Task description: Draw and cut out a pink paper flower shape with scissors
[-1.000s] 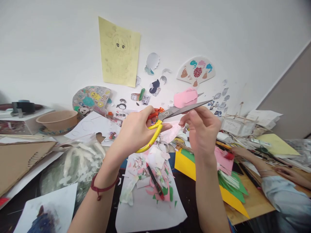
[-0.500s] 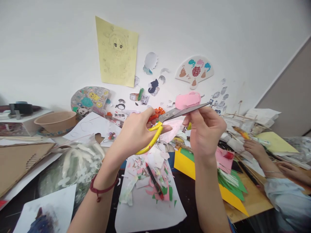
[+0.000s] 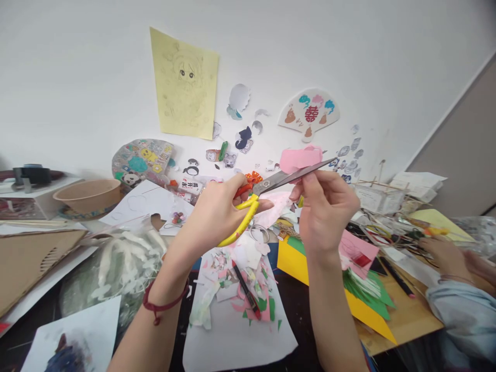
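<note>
Yellow-handled scissors (image 3: 245,223) are in my left hand (image 3: 215,211), whose fingers are wrapped round the handles. Their metal blades point right and look nearly closed, crossing the lower edge of a piece of pink paper (image 3: 297,159). My right hand (image 3: 329,209) pinches that paper from below, its fingertips close to the blades; part of the paper is hidden behind them. Beneath my hands, a white sheet (image 3: 242,346) carries many paper scraps (image 3: 220,289) in pink, green and white, with a dark pen (image 3: 245,287) lying across them.
At right, a co-worker's hand (image 3: 445,256) is over the cluttered table beside yellow and green paper (image 3: 370,318). On the left are a plastic bag (image 3: 127,253), cardboard (image 3: 33,261) and a clay bowl (image 3: 87,194). Drawings and cut-outs hang on the wall behind.
The pink paper has tilted slightly against the blades, and the scissor tips sit a little higher. The co-worker's hand has moved right and down.
</note>
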Action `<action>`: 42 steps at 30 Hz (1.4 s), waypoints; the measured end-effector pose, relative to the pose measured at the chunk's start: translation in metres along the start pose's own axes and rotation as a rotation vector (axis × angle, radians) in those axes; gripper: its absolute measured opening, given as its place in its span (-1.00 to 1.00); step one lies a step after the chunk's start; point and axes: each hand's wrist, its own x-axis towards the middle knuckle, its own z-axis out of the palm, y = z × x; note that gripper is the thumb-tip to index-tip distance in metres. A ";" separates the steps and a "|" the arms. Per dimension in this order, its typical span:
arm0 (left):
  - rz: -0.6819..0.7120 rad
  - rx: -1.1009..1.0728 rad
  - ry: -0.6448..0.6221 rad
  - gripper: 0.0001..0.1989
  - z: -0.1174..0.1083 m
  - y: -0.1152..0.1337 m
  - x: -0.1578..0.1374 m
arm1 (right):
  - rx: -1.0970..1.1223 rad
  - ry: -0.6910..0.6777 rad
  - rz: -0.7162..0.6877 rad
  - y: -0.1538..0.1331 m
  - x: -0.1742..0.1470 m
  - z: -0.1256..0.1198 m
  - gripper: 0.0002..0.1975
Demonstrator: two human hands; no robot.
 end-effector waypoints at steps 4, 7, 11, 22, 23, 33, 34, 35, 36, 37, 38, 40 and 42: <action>-0.001 -0.011 -0.008 -0.53 0.000 -0.001 0.000 | 0.023 0.000 -0.012 0.000 -0.001 0.001 -0.91; 0.004 -0.026 -0.014 -0.52 0.000 -0.001 0.000 | 0.013 -0.001 -0.012 0.000 -0.001 0.000 -0.92; 0.003 -0.040 -0.023 -0.51 0.000 0.000 0.000 | 0.007 -0.001 -0.004 0.000 -0.001 0.000 -0.90; 0.018 -0.018 -0.032 -0.48 -0.002 0.000 -0.001 | 0.022 0.007 0.014 -0.001 -0.001 0.001 -0.88; 0.022 -0.012 -0.032 -0.48 -0.002 0.001 -0.001 | 0.020 0.006 0.009 -0.001 -0.001 0.001 -0.88; 0.020 -0.029 -0.057 -0.50 -0.002 -0.001 -0.001 | 0.051 0.000 -0.002 -0.001 -0.002 0.002 -0.91; 0.019 -0.034 -0.060 -0.51 -0.002 -0.001 -0.001 | 0.060 0.002 -0.002 -0.001 -0.002 0.002 -0.92; 0.018 -0.038 -0.066 -0.52 -0.002 -0.001 -0.001 | 0.066 0.003 0.000 -0.001 -0.002 0.002 -0.91; 0.016 -0.040 -0.073 -0.53 -0.002 -0.001 -0.001 | 0.066 0.003 0.004 -0.001 -0.002 0.002 -0.91; 0.014 -0.041 -0.078 -0.53 -0.002 -0.001 -0.001 | 0.062 0.003 0.010 -0.001 -0.002 0.002 -0.91; 0.014 -0.042 -0.082 -0.53 -0.002 -0.001 -0.001 | 0.056 0.003 0.016 -0.001 -0.002 0.002 -0.91; 0.013 -0.043 -0.089 -0.53 -0.001 0.000 -0.001 | 0.058 0.005 0.023 -0.001 -0.002 0.002 -0.91; 0.007 -0.037 -0.096 -0.52 -0.001 0.000 0.000 | 0.081 0.006 0.028 -0.001 -0.002 0.002 -0.91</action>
